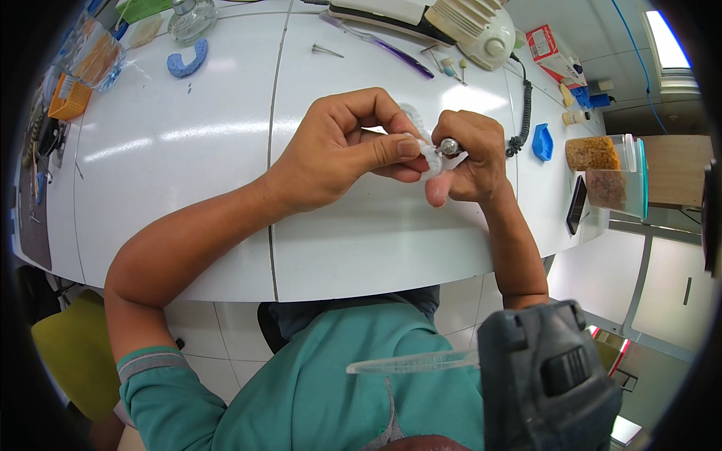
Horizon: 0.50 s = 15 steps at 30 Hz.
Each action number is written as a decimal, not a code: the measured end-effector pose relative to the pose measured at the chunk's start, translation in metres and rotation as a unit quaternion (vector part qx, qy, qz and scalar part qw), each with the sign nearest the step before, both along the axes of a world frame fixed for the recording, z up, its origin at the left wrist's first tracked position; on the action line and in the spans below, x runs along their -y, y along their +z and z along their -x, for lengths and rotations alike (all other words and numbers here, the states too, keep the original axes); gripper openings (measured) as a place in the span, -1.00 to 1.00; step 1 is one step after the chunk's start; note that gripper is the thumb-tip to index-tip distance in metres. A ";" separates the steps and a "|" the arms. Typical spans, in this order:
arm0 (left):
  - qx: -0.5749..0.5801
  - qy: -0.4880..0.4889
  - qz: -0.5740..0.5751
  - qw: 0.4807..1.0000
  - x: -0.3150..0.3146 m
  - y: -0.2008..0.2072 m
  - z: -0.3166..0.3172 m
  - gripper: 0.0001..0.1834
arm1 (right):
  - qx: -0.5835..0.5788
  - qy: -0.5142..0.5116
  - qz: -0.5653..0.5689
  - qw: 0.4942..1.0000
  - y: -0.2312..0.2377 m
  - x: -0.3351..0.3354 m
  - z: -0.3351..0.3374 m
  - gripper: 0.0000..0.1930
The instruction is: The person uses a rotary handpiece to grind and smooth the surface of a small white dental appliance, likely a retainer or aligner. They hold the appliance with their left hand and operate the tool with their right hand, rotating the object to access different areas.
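Observation:
My left hand is closed, pinching a white horseshoe-shaped dental piece between thumb and fingertips above the table. Whether it is a model or a tray I cannot tell. In my right hand sits a metal rotary handpiece, its nose pointing left against the dental piece. The right fingers wrap round the handpiece and hide most of its body, while the right thumb sticks out below. Part of the white piece is covered by the left fingers.
The white table carries a blue dental impression, a purple toothbrush, a cream machine and a black coiled cord. Rightward are a blue tray, a phone and plastic tubs. A glass jar stands far left.

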<state>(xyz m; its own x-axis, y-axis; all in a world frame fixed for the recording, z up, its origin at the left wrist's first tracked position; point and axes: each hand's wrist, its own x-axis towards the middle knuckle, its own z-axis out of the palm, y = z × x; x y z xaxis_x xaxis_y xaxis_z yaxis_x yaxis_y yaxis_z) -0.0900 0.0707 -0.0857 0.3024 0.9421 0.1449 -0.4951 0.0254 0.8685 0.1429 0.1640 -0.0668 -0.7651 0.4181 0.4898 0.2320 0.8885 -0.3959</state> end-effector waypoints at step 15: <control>0.001 0.002 -0.002 1.000 0.000 -0.001 0.000 -0.82 | 0.014 0.008 -0.011 1.000 0.002 -0.001 0.000 -0.14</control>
